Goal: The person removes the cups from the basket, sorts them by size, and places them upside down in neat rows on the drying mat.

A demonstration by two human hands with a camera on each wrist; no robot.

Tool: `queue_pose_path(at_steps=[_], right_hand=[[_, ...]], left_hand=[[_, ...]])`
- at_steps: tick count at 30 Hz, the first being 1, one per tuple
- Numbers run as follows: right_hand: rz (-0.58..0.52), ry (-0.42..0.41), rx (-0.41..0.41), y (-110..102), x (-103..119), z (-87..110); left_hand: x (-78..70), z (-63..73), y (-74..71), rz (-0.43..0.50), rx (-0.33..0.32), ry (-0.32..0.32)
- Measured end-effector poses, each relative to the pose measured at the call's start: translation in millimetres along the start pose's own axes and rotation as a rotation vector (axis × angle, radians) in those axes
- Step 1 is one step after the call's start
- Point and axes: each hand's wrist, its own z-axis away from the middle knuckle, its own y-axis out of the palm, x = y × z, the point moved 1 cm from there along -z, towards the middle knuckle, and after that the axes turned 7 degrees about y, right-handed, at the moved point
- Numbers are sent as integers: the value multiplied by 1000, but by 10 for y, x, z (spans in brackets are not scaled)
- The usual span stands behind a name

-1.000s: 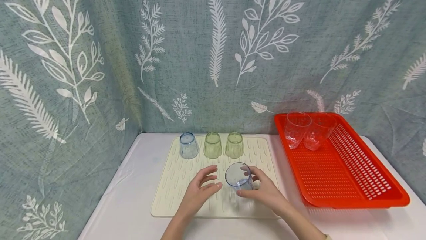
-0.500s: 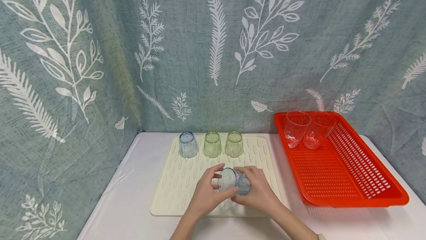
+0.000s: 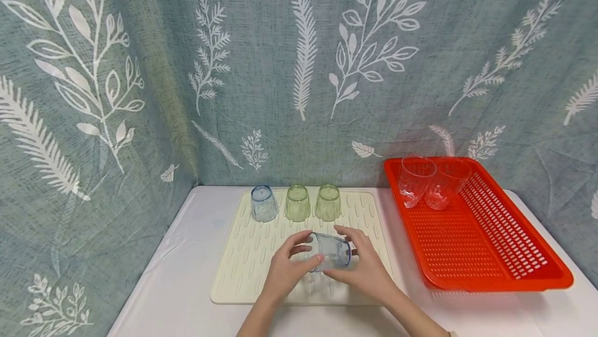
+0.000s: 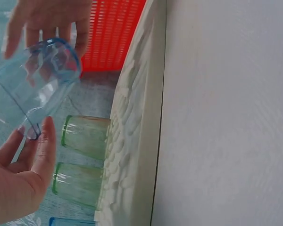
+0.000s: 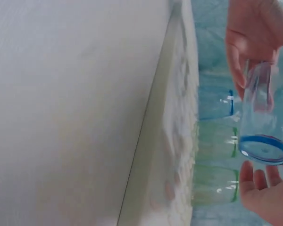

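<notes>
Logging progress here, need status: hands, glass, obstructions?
Left hand grips one end of the tipped bluish glass. Right hand at its other end. Three glasses stand behind, not in the way.

Left hand [image 5: 252, 40], upper right of frame, held the far end of a clear blue-tinted tumbler [image 5: 266, 125]; its blue base faced lower. Right hand [image 5: 269, 193], lower right, lay just below that base, fingertips up. Mid-right column, top to bottom: blue glass [image 5: 214, 102], two green glasses [image 5: 217, 141], against pale mat [image 5: 153, 122]. Whitish table [image 5: 61, 113] filled the left.
</notes>
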Motion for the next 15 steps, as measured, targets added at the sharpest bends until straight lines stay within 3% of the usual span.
queue_pose_path(at_steps=[8,12,15], right_hand=[[-579,344,96,2,3,-90],[-839,422,170,40,62,-115],[-974,451,204,71,100,-123]], left_hand=[[42,-45,-7,294,-86,-39],[34,-51,16,377,-111,-28],[26,-53,41,435,-120,-24]])
